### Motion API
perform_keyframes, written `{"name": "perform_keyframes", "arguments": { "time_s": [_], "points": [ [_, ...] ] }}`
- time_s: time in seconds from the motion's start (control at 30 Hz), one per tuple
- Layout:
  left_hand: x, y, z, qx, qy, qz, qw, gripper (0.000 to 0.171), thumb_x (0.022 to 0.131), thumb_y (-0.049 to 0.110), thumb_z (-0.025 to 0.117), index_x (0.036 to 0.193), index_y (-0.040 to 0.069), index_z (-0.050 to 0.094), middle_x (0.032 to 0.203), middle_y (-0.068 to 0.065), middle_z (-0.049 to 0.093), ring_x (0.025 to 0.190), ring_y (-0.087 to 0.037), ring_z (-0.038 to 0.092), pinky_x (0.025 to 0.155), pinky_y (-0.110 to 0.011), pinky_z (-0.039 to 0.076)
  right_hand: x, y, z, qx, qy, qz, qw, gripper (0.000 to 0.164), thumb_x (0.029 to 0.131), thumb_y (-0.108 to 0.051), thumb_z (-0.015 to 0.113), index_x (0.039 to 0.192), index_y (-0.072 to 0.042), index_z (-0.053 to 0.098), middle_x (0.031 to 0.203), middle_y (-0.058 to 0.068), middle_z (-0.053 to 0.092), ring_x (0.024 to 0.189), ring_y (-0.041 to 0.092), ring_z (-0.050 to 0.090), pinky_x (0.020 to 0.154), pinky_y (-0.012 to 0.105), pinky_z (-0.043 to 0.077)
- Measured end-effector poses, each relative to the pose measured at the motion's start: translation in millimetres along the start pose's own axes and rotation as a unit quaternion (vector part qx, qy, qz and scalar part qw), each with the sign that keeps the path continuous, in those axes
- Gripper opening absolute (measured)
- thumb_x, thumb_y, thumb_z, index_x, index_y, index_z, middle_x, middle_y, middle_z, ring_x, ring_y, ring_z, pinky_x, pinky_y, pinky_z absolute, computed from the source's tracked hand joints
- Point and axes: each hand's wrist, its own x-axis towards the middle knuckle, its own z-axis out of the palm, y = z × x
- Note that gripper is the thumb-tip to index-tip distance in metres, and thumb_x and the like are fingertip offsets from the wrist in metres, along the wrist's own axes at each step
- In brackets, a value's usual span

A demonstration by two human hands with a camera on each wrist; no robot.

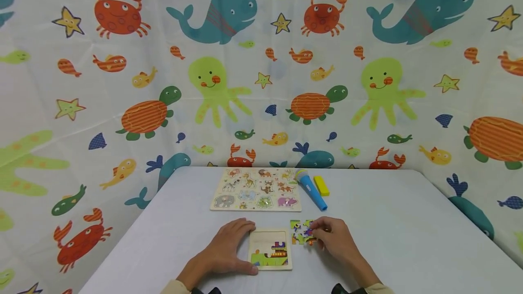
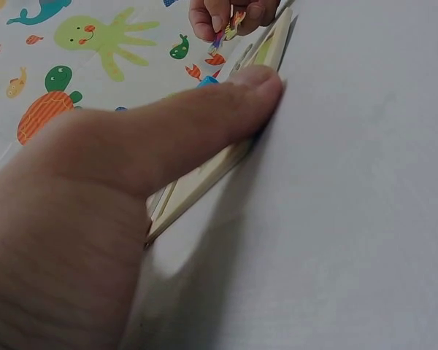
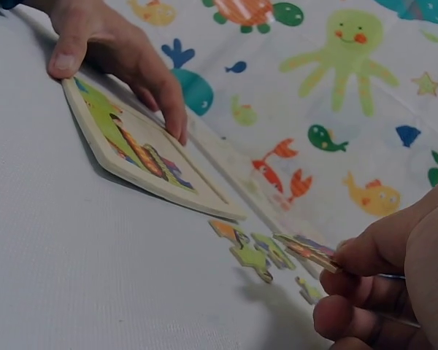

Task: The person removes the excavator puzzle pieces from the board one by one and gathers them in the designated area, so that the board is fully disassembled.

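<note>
My left hand (image 1: 229,248) holds a small square wooden puzzle board (image 1: 269,237) by its left side, thumb at the near corner and fingers along the far edge. Partly filled, the board shows green and striped pieces joined along its lower part, with bare wood above. My right hand (image 1: 337,239) pinches a puzzle piece (image 3: 306,251) between thumb and fingertips, just over the table. Beside the board lie several loose puzzle pieces (image 3: 252,259), green and orange, under and next to that hand. In the left wrist view the thumb (image 2: 204,120) covers much of the board.
Behind the small board lies a larger wooden animal puzzle (image 1: 255,189). A blue toy microphone (image 1: 312,192) and a yellow block (image 1: 321,185) lie to its right. The white table (image 1: 408,230) ends at a sea-animal curtain (image 1: 265,80).
</note>
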Motion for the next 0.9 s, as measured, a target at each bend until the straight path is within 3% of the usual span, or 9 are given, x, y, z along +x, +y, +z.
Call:
{"name": "perform_keyframes", "arguments": {
  "time_s": [0.57, 0.9],
  "points": [
    [-1.8, 3.1, -2.9, -0.004, -0.002, -0.004, 1.0000, 0.105, 0.065, 0.085, 0.069, 0.148, 0.023, 0.049, 0.154, 0.002, 0.045, 0.149, -0.030, 0.032, 0.122, -0.062, 0.023, 2.6, 15.2, 2.2, -0.053, 0.046, -0.006, 0.998, 0.008, 0.088, 0.001, 0.069, 0.090, -0.006, 0.073, 0.071, 0.001, 0.064, 0.055, 0.015, 0.053, 0.045, 0.023, 0.045],
    [-1.7, 3.4, -4.6, -0.002, -0.002, 0.005, 1.0000, 0.105, 0.066, 0.084, 0.069, 0.148, 0.021, 0.049, 0.154, 0.001, 0.046, 0.148, -0.031, 0.032, 0.120, -0.063, 0.024, 3.6, 16.1, 3.2, -0.084, 0.058, -0.002, 0.995, 0.004, 0.086, -0.002, 0.072, 0.090, -0.004, 0.072, 0.071, 0.000, 0.065, 0.054, 0.015, 0.055, 0.047, 0.023, 0.049]
  ]
}}
